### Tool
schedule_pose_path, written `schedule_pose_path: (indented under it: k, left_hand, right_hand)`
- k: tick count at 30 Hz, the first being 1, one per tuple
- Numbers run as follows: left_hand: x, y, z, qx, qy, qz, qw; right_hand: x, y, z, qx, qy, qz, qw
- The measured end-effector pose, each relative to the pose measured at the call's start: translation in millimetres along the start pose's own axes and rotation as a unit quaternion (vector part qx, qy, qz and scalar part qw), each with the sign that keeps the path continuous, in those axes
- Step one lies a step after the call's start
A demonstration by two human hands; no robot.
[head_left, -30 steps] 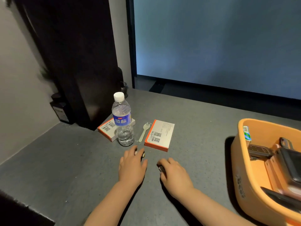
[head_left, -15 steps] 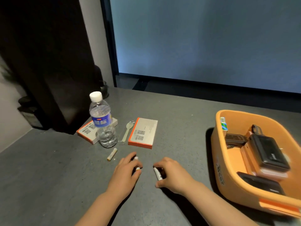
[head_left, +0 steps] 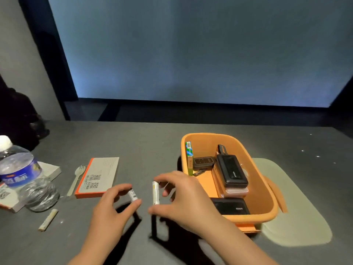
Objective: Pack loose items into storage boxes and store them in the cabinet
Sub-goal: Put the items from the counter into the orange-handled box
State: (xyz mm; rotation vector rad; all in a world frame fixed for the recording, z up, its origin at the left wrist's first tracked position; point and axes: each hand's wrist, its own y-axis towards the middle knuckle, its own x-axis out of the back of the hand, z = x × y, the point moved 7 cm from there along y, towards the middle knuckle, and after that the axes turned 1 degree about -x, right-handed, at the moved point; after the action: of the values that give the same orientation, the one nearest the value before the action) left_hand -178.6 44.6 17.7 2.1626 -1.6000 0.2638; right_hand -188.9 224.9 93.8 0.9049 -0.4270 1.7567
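Observation:
My left hand (head_left: 110,211) pinches a small white battery (head_left: 132,195) between thumb and fingers, lifted off the grey table (head_left: 145,146). Just right of it my right hand (head_left: 183,199) holds a second white battery (head_left: 155,193) upright between thumb and forefinger. Right of both hands stands an orange storage box (head_left: 271,192), which holds a black power bank (head_left: 232,172), a green pack (head_left: 189,157) and other dark devices. A third battery (head_left: 47,219) lies on the table at the left.
A water bottle (head_left: 24,176) stands at the left edge beside an orange-edged box (head_left: 99,176) and a pale plastic fork (head_left: 76,178). Another flat box (head_left: 11,199) lies under the bottle. A pale mat (head_left: 298,213) lies under the orange box. A dark wall panel rises behind the table.
Both hands have lifted their batteries off the table and moved right toward the orange box. My view has swung right, so the bottle is now at the left edge.

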Motion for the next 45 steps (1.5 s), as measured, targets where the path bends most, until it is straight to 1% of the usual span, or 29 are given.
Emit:
schedule_pose_path:
  k: [2, 4, 7, 11, 15, 17, 19, 21, 25, 28, 29, 31, 32, 33, 34, 36, 37, 38, 42, 43, 45]
  left_hand:
    - [-17, 10, -26, -0.031, -0.016, 0.003, 0.999]
    - [-35, 18, -46, -0.052, -0.03, 0.004, 0.998]
    - [-63, 30, -65, -0.061, -0.053, 0.014, 0.997]
    - [-99, 44, -78, -0.062, -0.061, 0.048, 0.995]
    - [-117, 55, -78, -0.06, -0.043, 0.064, 0.995]
    - [-120, 58, -74, -0.055, -0.033, 0.074, 0.995]
    - [-121, 60, -69, -0.052, -0.029, 0.085, 0.995]
    - [-120, 63, -65, -0.053, -0.025, 0.09, 0.994]
    - [-121, 67, -63, -0.059, -0.018, 0.089, 0.994]
    - [-126, 67, -65, -0.063, -0.022, 0.09, 0.994]
    - [-128, 66, -66, -0.063, -0.022, 0.091, 0.994]
    - [-131, 65, -67, -0.063, -0.02, 0.091, 0.994]
    - [-132, 65, -68, -0.062, -0.018, 0.089, 0.994]
    - [-133, 64, -70, -0.062, -0.015, 0.084, 0.994]
    - [-135, 64, -73, -0.065, -0.011, 0.081, 0.995]
    - [-141, 64, -80, -0.076, -0.006, 0.083, 0.994]
    - [-144, 64, -84, -0.08, -0.008, 0.084, 0.993]
    - [-147, 64, -87, -0.082, -0.012, 0.086, 0.993]
    - [-153, 65, -87, -0.079, -0.003, 0.099, 0.992]
    - [-153, 64, -84, -0.078, 0.003, 0.1, 0.992]
    - [-148, 61, -76, -0.076, 0.008, 0.096, 0.992]
  right_hand:
    - [45, 1, -24, -0.031, -0.004, -0.063, 0.997]
    - [81, 6, -56, -0.071, -0.046, -0.105, 0.991]
    - [106, 20, -103, -0.116, -0.111, -0.102, 0.982]
    - [99, 57, -141, -0.123, -0.199, -0.042, 0.971]
    - [70, 106, -161, -0.1, -0.322, 0.075, 0.938]
    - [55, 125, -170, -0.101, -0.347, 0.124, 0.924]
    - [42, 139, -181, -0.113, -0.357, 0.157, 0.914]
    - [33, 145, -189, -0.127, -0.351, 0.171, 0.912]
    - [28, 147, -200, -0.146, -0.312, 0.138, 0.929]
    - [36, 140, -196, -0.159, -0.27, 0.136, 0.94]
    - [45, 136, -191, -0.158, -0.262, 0.118, 0.945]
    - [71, 123, -175, -0.146, -0.241, 0.029, 0.959]
    - [83, 113, -166, -0.138, -0.206, -0.019, 0.969]
    - [91, 102, -158, -0.131, -0.152, -0.051, 0.978]
    - [93, 91, -151, -0.129, -0.085, -0.056, 0.986]
    - [82, 71, -137, -0.132, 0.044, -0.007, 0.99]
    - [75, 63, -132, -0.139, 0.08, 0.013, 0.987]
    - [71, 58, -130, -0.147, 0.091, 0.017, 0.985]
    - [70, 56, -140, -0.195, 0.101, -0.021, 0.975]
    - [72, 60, -144, -0.198, 0.08, -0.034, 0.976]
    - [79, 74, -149, -0.187, -0.028, -0.06, 0.98]
